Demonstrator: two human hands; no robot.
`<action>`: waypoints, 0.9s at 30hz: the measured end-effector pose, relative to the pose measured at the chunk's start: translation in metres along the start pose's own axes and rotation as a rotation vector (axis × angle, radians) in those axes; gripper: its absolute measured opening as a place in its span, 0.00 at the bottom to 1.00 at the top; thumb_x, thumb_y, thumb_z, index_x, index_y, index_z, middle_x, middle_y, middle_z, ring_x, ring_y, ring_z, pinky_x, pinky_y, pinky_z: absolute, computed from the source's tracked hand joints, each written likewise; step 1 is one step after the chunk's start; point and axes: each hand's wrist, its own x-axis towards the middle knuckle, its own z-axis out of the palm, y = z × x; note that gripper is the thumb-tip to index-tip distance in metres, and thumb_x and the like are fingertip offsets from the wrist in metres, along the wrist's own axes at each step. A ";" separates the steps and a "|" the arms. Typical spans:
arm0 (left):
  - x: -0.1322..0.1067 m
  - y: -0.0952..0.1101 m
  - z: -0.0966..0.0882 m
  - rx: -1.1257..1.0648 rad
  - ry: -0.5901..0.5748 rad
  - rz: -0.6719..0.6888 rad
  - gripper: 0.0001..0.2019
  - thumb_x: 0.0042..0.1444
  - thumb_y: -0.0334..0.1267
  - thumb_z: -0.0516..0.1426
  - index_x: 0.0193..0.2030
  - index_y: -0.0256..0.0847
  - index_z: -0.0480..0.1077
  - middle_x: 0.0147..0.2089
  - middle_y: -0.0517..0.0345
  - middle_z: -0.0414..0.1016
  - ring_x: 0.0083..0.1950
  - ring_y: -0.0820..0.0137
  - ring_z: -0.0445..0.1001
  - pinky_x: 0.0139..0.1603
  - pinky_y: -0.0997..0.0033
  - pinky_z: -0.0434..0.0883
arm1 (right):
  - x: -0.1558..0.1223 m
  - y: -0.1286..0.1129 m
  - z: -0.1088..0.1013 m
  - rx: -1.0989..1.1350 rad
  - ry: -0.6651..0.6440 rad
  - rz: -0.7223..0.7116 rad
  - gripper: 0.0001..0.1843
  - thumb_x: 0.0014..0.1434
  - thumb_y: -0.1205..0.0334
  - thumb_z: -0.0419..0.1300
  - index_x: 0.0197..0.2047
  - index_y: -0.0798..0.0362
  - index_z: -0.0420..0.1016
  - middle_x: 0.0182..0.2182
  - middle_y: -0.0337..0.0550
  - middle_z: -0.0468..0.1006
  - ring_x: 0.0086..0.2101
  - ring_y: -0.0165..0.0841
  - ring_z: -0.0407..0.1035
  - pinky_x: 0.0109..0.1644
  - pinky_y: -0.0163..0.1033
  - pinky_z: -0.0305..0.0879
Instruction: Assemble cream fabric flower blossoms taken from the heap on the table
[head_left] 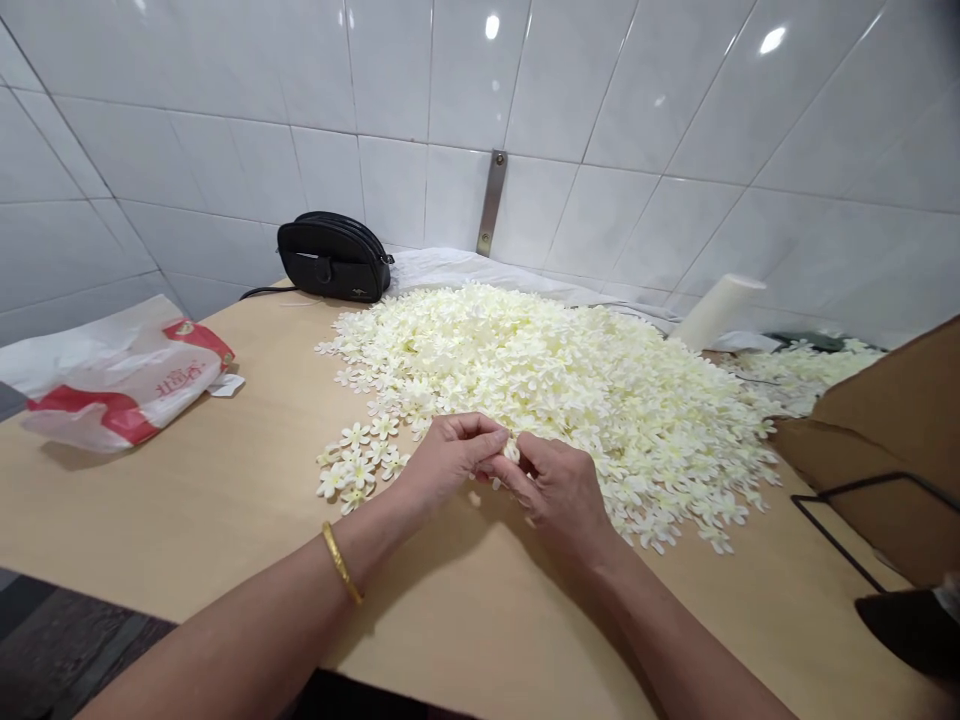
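My left hand (459, 455) and my right hand (559, 485) meet over the table, fingertips pinched together on a small pale artificial flower (511, 450). Only a bit of that flower shows between the fingers. A gold bangle (341, 562) circles my left wrist. Just beyond my hands spreads a large heap of cream-white artificial flowers (525, 350). To the left of my left hand lies a small loose group of the same flowers (356, 465), with yellowish centres.
A black zip bag (334, 258) stands by the tiled wall, and a red and white plastic bag (135, 385) lies at left. Behind the heap is a white roll (716, 312). Cardboard (892, 440) and a black metal frame (840, 540) are at right.
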 end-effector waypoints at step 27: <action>0.002 0.000 0.005 -0.101 0.080 0.009 0.13 0.47 0.44 0.54 0.21 0.38 0.59 0.13 0.67 0.59 0.12 0.82 0.54 0.14 0.80 0.51 | 0.008 0.013 -0.009 0.826 -0.118 0.162 0.13 0.55 0.57 0.51 0.43 0.52 0.68 0.26 0.39 0.68 0.26 0.27 0.64 0.30 0.35 0.63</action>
